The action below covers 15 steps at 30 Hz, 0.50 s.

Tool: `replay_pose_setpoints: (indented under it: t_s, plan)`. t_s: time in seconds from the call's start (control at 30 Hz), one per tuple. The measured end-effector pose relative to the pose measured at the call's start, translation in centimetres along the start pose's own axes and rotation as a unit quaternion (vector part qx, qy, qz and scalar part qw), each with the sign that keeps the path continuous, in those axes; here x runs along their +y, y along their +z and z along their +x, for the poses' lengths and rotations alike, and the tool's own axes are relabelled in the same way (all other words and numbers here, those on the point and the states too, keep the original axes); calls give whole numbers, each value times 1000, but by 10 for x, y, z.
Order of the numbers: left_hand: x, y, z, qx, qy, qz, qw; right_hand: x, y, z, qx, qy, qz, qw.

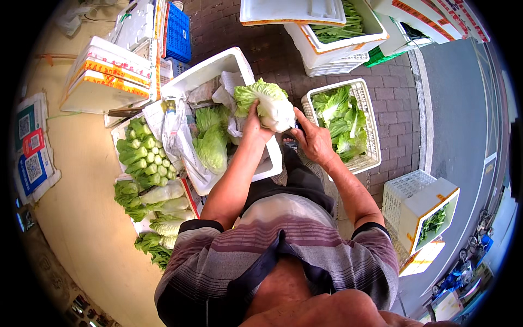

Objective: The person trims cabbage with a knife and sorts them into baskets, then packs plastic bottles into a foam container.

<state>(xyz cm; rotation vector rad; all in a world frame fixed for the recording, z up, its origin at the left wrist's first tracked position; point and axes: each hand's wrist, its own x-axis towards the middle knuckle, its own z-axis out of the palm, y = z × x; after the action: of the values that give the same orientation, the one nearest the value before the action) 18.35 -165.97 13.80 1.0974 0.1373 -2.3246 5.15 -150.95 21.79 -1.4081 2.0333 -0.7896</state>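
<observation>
A napa cabbage point(274, 104), pale at its base and green at its leaf tips, lies in my left hand point(257, 124), over the rim of a white foam box point(269, 153). My right hand point(314, 137) is at the cabbage's base, its thumb and forefinger around a small dark object, perhaps a knife, mostly hidden. Inside the foam box are more napa cabbages point(210, 143) and paper wrapping. Loose green leaves point(341, 118) fill a white plastic crate point(369, 135) to the right of my right hand.
Bok choy point(149, 157) and further cabbages point(167, 204) are stacked at the left. Foam boxes point(110, 77) and a blue crate point(177, 32) stand at upper left. A foam box of greens point(351, 45) stands at the top; more crates point(408, 188) are at right, beside the road.
</observation>
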Motion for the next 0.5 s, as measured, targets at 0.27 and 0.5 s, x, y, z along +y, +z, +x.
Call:
replay_pose_setpoints:
  t_s: [0.27, 0.5]
  plan:
    - [-18, 18, 17, -35, -5, -9, 999, 116, -1, -31, 163, 280, 246, 913]
    - [13, 11, -34, -60, 115, -29, 991, 219, 30, -91, 252, 512, 573, 589]
